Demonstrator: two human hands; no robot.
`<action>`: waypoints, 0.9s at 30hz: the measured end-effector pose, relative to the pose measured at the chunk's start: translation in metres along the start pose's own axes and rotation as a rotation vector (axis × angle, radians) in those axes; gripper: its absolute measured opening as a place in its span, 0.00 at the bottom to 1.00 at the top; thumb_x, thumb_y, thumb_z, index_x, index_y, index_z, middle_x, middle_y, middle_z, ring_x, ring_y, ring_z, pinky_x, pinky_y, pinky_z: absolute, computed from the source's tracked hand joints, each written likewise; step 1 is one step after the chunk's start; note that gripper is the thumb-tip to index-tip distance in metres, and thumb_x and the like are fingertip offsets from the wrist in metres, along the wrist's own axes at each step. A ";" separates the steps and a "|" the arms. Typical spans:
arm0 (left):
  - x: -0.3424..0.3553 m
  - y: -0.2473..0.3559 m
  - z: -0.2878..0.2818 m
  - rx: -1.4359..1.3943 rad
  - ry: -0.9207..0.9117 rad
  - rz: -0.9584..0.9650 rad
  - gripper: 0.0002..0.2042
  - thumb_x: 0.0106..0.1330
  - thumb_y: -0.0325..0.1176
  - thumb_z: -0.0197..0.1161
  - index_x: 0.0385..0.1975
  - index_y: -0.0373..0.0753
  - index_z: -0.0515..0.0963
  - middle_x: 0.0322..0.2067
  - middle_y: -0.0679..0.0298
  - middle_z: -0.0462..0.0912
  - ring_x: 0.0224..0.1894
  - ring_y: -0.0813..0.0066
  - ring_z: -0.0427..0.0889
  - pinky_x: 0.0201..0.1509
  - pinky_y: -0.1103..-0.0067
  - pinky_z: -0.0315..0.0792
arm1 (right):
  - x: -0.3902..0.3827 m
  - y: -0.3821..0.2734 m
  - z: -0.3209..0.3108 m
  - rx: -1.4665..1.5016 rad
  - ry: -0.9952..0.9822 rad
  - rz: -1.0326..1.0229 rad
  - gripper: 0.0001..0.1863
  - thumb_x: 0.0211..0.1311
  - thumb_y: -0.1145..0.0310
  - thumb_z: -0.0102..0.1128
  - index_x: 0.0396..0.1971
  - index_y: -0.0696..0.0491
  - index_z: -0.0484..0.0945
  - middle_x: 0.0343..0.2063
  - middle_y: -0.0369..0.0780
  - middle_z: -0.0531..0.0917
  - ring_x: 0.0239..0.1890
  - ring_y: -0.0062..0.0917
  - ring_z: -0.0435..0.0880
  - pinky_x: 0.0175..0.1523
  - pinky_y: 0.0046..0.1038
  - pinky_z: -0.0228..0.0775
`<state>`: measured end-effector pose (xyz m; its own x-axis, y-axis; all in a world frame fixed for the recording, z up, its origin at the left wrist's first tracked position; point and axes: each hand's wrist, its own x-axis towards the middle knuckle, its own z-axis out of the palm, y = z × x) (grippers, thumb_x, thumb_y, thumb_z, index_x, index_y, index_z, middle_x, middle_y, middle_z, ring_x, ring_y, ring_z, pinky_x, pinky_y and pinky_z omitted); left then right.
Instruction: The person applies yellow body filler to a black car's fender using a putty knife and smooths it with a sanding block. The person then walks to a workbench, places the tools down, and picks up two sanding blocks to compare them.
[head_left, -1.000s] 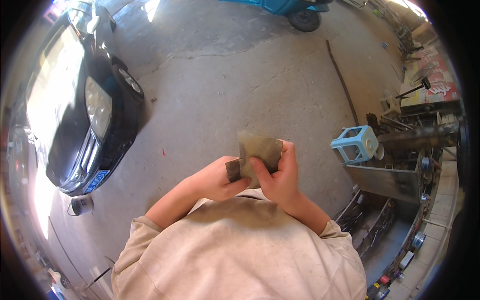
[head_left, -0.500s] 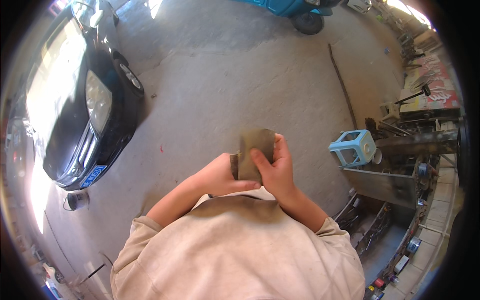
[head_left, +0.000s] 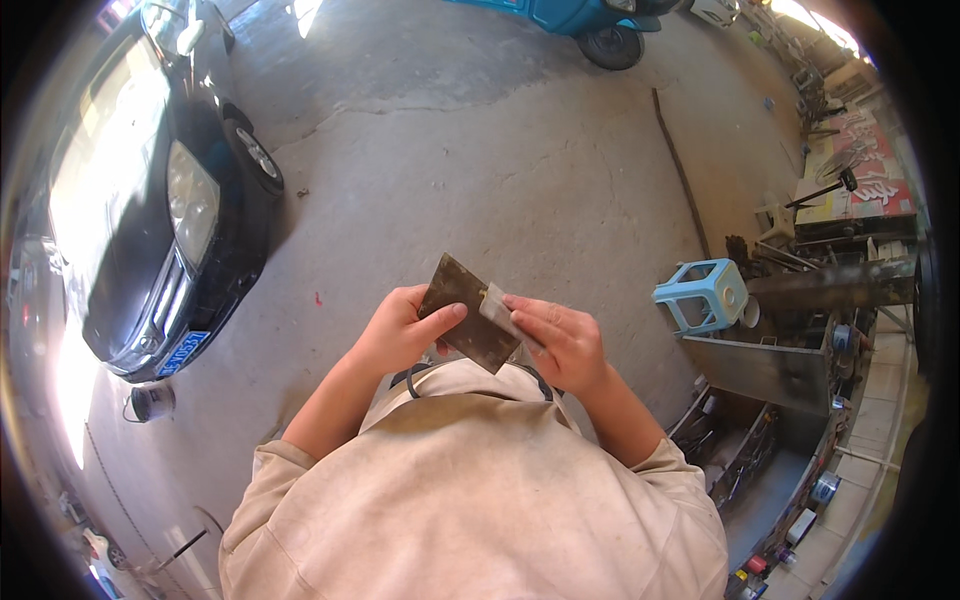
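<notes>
Your left hand (head_left: 400, 335) gripped the dark metal plate (head_left: 468, 312); your right hand (head_left: 560, 345) pinched a small pale piece (head_left: 494, 300) against it.

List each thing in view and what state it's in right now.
Dark rusty flat metal plate: tilted, held in both hands.
Left hand: gripping the plate's left edge.
Right hand: fingers on the plate's right end.
Light blue plastic stool: tipped on its side.
Black car: parked.

Workshop yard: car (head_left: 150, 200), metal racks (head_left: 790, 380)
</notes>
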<state>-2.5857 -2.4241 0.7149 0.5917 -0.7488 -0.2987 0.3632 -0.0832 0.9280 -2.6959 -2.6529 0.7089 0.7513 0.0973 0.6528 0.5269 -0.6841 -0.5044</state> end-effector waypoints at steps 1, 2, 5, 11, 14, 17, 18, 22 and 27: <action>0.000 0.002 0.001 -0.004 0.029 0.020 0.11 0.74 0.35 0.62 0.40 0.32 0.82 0.31 0.68 0.85 0.29 0.83 0.80 0.32 0.81 0.77 | 0.004 0.000 0.001 0.032 -0.022 -0.085 0.16 0.63 0.83 0.55 0.49 0.60 0.82 0.39 0.50 0.88 0.37 0.38 0.90 0.37 0.33 0.83; 0.001 -0.001 -0.001 -0.009 0.013 0.023 0.12 0.74 0.36 0.61 0.41 0.32 0.82 0.31 0.68 0.85 0.29 0.82 0.81 0.32 0.81 0.77 | 0.002 -0.004 -0.001 -0.022 -0.076 -0.021 0.17 0.61 0.82 0.57 0.50 0.59 0.82 0.41 0.49 0.88 0.37 0.40 0.89 0.40 0.35 0.83; -0.001 -0.008 -0.007 -0.040 0.089 0.032 0.12 0.74 0.37 0.61 0.41 0.32 0.82 0.32 0.67 0.86 0.30 0.82 0.81 0.32 0.81 0.77 | -0.017 -0.002 -0.005 -0.087 -0.258 0.249 0.18 0.61 0.81 0.58 0.52 0.57 0.82 0.40 0.49 0.87 0.36 0.41 0.88 0.39 0.34 0.82; 0.012 -0.017 -0.005 -0.003 0.156 0.080 0.07 0.72 0.28 0.59 0.40 0.31 0.79 0.30 0.66 0.84 0.31 0.80 0.81 0.35 0.79 0.77 | -0.031 -0.005 -0.004 -0.404 0.003 0.461 0.18 0.60 0.76 0.62 0.51 0.54 0.82 0.38 0.48 0.86 0.37 0.42 0.86 0.38 0.39 0.79; 0.013 -0.023 -0.003 0.003 0.168 0.082 0.05 0.70 0.25 0.58 0.40 0.31 0.78 0.29 0.66 0.83 0.31 0.80 0.81 0.36 0.79 0.77 | 0.007 -0.040 0.001 -0.398 0.024 0.006 0.17 0.59 0.76 0.61 0.50 0.54 0.82 0.40 0.48 0.85 0.39 0.43 0.84 0.41 0.41 0.79; 0.012 -0.018 -0.001 0.041 0.138 0.100 0.05 0.70 0.26 0.59 0.40 0.31 0.78 0.29 0.66 0.82 0.30 0.81 0.81 0.35 0.80 0.77 | -0.022 0.030 0.020 -0.672 -0.436 0.589 0.18 0.58 0.75 0.60 0.50 0.54 0.82 0.42 0.48 0.84 0.40 0.43 0.84 0.45 0.42 0.78; 0.009 -0.018 -0.001 0.050 0.144 0.081 0.05 0.70 0.26 0.59 0.40 0.32 0.78 0.29 0.67 0.82 0.29 0.81 0.80 0.35 0.80 0.76 | -0.049 0.060 0.014 -0.667 -0.421 0.711 0.17 0.59 0.75 0.59 0.50 0.55 0.82 0.43 0.49 0.84 0.40 0.43 0.84 0.45 0.42 0.78; 0.014 -0.018 -0.005 0.051 0.219 0.092 0.05 0.69 0.26 0.60 0.40 0.32 0.78 0.28 0.68 0.82 0.28 0.82 0.79 0.33 0.82 0.75 | -0.048 0.054 -0.010 -0.592 -0.100 0.793 0.13 0.64 0.74 0.57 0.48 0.57 0.81 0.41 0.51 0.84 0.39 0.45 0.83 0.46 0.41 0.77; 0.007 -0.024 -0.006 -0.071 0.324 0.175 0.05 0.69 0.28 0.63 0.41 0.34 0.79 0.28 0.69 0.82 0.26 0.82 0.78 0.31 0.82 0.74 | -0.036 0.037 -0.004 0.035 0.235 0.958 0.10 0.70 0.73 0.54 0.48 0.59 0.78 0.41 0.43 0.86 0.39 0.30 0.84 0.46 0.30 0.76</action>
<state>-2.5864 -2.4233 0.6890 0.8422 -0.4999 -0.2022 0.2784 0.0819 0.9570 -2.7049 -2.6846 0.6688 0.7705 -0.6352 0.0535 -0.2487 -0.3768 -0.8923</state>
